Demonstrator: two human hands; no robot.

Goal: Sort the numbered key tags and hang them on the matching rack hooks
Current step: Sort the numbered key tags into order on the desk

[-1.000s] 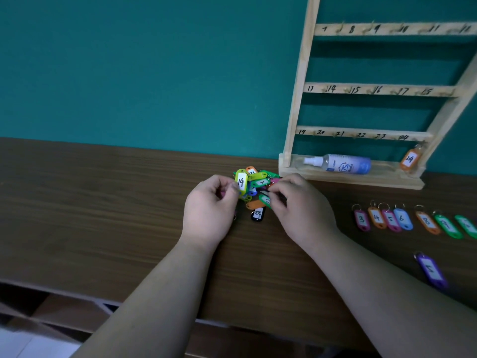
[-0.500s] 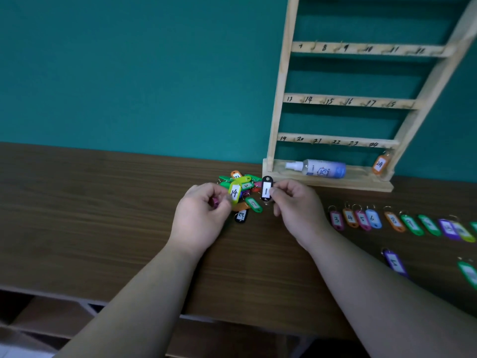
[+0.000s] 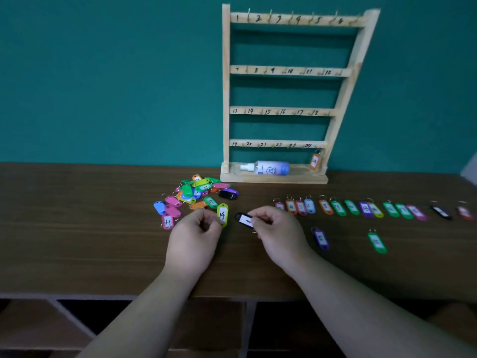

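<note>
My left hand (image 3: 195,236) pinches a yellow tag marked 14 (image 3: 222,215), held upright. In my right hand (image 3: 277,235) is a black tag marked 1 (image 3: 244,219), pinched and tilted. Both hands hover over the wooden table (image 3: 77,228), in front of a pile of mixed coloured tags (image 3: 196,192). A row of sorted tags (image 3: 351,208) lies to the right. The wooden rack (image 3: 284,99) stands against the wall, with four rows of numbered hooks. An orange tag 24 (image 3: 315,160) hangs at its bottom right.
A white spray bottle (image 3: 267,168) lies in the rack's base tray. A purple tag (image 3: 320,238) and a green tag (image 3: 377,242) lie apart, in front of the row. Open shelving shows below the table's front edge.
Both hands have pulled back from the pile toward me. My right hand picked the black tag 1 out of the pile. The view tilted up, showing the rack's top row.
</note>
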